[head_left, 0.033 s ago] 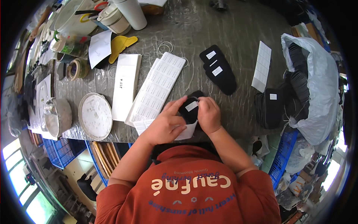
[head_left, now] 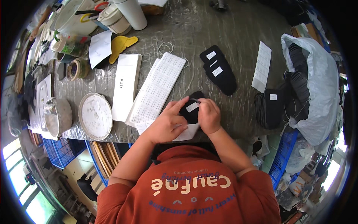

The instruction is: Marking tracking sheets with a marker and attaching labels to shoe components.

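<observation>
Between my hands, close to the table's near edge, is a black insole-shaped piece (head_left: 188, 115) bearing a white label (head_left: 192, 107). My left hand (head_left: 169, 121) grips its left side, index finger along the far edge and thumb bent nearer me. At its right far edge, my right hand (head_left: 209, 116) pinches with curled fingers; their tips are partly hidden. Below the piece, a white sheet (head_left: 189, 132) reaches past the table edge. Another black piece (head_left: 197, 95) shows just beyond. Farther off lie labelled black pieces (head_left: 225, 80), overlapping. Left of my hands is a stack of printed label sheets (head_left: 158, 82).
Right: a label strip (head_left: 262, 65), a pile of black pieces (head_left: 269, 112) and a white plastic bag (head_left: 322, 93) full of more. Left: a stack of white card (head_left: 126, 89), a round lid (head_left: 95, 116), a tub (head_left: 58, 117), tape rolls (head_left: 77, 70) and a white bottle (head_left: 131, 15).
The white sheet below the black piece has shifted slightly to the right. My right fingertips have moved a little at the far edge. My left hand stays nearly still.
</observation>
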The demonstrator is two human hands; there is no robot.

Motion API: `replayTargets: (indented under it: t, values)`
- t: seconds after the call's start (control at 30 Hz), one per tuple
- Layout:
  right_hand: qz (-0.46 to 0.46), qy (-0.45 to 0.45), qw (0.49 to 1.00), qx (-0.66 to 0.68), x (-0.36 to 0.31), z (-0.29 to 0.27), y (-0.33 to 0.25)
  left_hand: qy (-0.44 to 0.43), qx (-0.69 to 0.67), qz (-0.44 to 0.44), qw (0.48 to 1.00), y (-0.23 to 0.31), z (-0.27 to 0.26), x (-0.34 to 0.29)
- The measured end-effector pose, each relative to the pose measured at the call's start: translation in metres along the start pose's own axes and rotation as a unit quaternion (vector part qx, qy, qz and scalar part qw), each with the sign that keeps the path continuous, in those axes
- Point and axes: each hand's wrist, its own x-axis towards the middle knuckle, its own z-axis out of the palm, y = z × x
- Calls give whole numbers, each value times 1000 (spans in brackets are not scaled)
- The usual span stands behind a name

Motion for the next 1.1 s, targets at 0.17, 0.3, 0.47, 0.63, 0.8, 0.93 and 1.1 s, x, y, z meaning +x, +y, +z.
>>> replayTargets:
  t: [0.17,0.3,0.47,0.63,0.8,0.93,1.1]
  values:
    - [71,99,987,102,-17,-2,0,-24,55,-83,995,-17,10,4]
    - [237,194,950,68,-2,-18,22,-67,112,-74,989,-8,3,8]
    - [231,118,966,-14,63,-48,82,-78,136,-70,985,-4,3,9]
    - [283,-159,931,-167,77,-29,70,-76,136,-60,986,-4,2,0]
    - [221,-126,936,-244,72,-10,125,-35,73,-42,996,-8,3,-5]
    - [91,72,979,-170,103,-38,111,34,-40,-180,982,1,-10,-1]
    - [5,-86,986,140,63,-59,-40,142,-142,-272,941,5,-13,-1]
